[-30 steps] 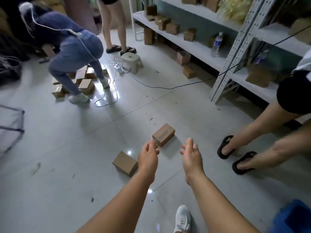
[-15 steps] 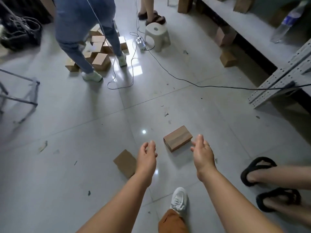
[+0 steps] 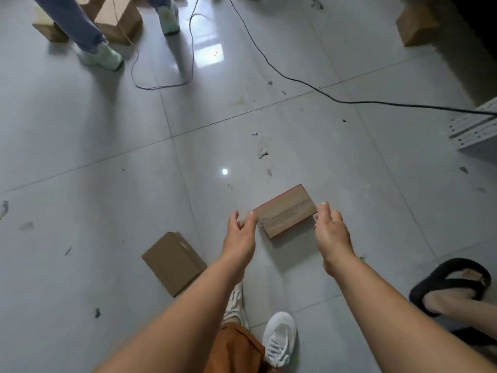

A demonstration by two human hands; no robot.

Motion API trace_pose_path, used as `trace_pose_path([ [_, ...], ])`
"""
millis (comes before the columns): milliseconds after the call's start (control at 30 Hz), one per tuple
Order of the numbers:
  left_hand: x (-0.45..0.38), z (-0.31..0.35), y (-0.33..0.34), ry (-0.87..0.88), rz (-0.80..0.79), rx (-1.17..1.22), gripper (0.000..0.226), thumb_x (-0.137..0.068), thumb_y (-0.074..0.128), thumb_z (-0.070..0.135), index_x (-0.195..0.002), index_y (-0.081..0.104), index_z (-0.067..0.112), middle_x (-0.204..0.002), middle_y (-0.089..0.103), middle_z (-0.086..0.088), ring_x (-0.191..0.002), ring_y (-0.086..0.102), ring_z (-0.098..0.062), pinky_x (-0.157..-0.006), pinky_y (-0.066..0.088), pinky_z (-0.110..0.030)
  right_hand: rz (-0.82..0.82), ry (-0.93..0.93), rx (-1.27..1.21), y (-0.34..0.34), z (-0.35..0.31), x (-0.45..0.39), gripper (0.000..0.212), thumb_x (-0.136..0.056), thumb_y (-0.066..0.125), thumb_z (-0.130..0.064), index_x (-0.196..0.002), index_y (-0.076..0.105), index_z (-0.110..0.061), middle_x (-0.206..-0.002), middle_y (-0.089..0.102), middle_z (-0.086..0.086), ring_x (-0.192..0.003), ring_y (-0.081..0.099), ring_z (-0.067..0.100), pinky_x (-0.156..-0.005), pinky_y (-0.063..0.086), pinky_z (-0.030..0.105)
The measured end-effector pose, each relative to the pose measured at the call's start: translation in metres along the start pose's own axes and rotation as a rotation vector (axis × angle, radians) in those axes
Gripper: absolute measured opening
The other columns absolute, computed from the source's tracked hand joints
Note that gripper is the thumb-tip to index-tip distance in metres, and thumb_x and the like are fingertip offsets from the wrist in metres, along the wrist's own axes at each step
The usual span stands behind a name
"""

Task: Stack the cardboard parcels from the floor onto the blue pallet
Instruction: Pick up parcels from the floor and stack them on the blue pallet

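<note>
A small brown cardboard parcel (image 3: 285, 210) with a tape strip along its top lies on the grey tiled floor in front of me. My left hand (image 3: 240, 232) is at its left end, fingertips at the corner, fingers relaxed. My right hand (image 3: 330, 230) is at its right end, fingers loosely spread beside the edge. Neither hand grips it. A second cardboard parcel (image 3: 173, 261) lies on the floor to the lower left, partly behind my left forearm. The blue pallet is out of view.
A black cable (image 3: 295, 76) runs across the floor from top centre to a metal shelf foot (image 3: 473, 130) at right. A person's legs stand among several parcels (image 3: 118, 20) at top left. A sandalled foot (image 3: 451, 286) is at right. Another parcel (image 3: 416, 25) sits top right.
I have leaned down and forward. Both hands moved from short of the parcel to either end of it, and the view has tilted toward the floor.
</note>
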State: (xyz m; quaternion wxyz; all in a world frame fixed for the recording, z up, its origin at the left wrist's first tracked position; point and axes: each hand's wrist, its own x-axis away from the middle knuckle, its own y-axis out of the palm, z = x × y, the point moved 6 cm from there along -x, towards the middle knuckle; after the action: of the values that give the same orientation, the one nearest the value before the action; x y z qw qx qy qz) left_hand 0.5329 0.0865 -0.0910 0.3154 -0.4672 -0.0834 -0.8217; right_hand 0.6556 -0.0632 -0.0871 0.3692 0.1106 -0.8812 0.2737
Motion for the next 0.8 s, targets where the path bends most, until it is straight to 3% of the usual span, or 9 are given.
trace_pose_path([
  [133, -0.063, -0.022, 0.020, -0.068, -0.073, -0.091, 0.069, -0.097, 0.034, 0.054, -0.153, 0.003, 0.028, -0.159, 0.021, -0.001, -0.141, 0.030, -0.027, -0.111, 0.026, -0.041, -0.012, -0.007, 0.066, 0.021, 0.019, -0.065, 0.052, -0.099, 0.036, -0.047, -0.145, 0.033, -0.023, -0.133, 0.051, -0.003, -0.104, 0.042, 0.016, -0.085, 0.030, 0.029],
  [267, -0.123, -0.041, 0.039, -0.081, -0.124, -0.136, 0.074, -0.097, 0.038, 0.052, -0.154, -0.002, 0.027, -0.161, 0.016, -0.002, -0.143, 0.026, -0.025, -0.112, 0.024, -0.039, -0.004, -0.009, 0.099, 0.040, 0.051, -0.130, 0.061, -0.095, 0.045, -0.049, -0.148, 0.027, -0.026, -0.149, 0.040, -0.001, -0.130, 0.043, 0.022, -0.094, 0.031, 0.029],
  [600, -0.237, -0.114, 0.068, -0.228, -0.129, -0.091, 0.085, -0.093, 0.042, 0.059, -0.154, -0.006, 0.025, -0.161, 0.014, -0.001, -0.143, 0.027, -0.030, -0.116, 0.024, -0.044, -0.008, -0.050, 0.253, 0.076, 0.092, -0.253, 0.074, -0.089, 0.055, -0.052, -0.150, 0.020, -0.031, -0.156, 0.027, 0.002, -0.138, 0.033, 0.029, -0.109, 0.031, 0.041],
  [700, -0.254, -0.128, 0.073, -0.233, -0.138, -0.020, 0.076, -0.094, 0.043, 0.055, -0.154, 0.007, 0.024, -0.157, 0.026, 0.002, -0.139, 0.033, -0.022, -0.115, 0.028, -0.043, -0.018, -0.040, 0.286, 0.084, 0.103, -0.274, 0.078, -0.085, 0.058, -0.055, -0.149, 0.020, -0.034, -0.152, 0.034, 0.003, -0.135, 0.038, 0.030, -0.110, 0.033, 0.045],
  [800, -0.262, -0.131, 0.078, -0.193, -0.144, 0.048, 0.052, -0.097, 0.043, 0.049, -0.143, 0.032, 0.027, -0.135, 0.045, 0.010, -0.119, 0.042, -0.012, -0.113, 0.032, -0.041, -0.008, -0.061, 0.336, 0.088, 0.112, -0.283, 0.072, -0.084, 0.059, -0.054, -0.146, 0.030, -0.032, -0.142, 0.047, 0.006, -0.127, 0.045, 0.032, -0.107, 0.038, 0.045],
])
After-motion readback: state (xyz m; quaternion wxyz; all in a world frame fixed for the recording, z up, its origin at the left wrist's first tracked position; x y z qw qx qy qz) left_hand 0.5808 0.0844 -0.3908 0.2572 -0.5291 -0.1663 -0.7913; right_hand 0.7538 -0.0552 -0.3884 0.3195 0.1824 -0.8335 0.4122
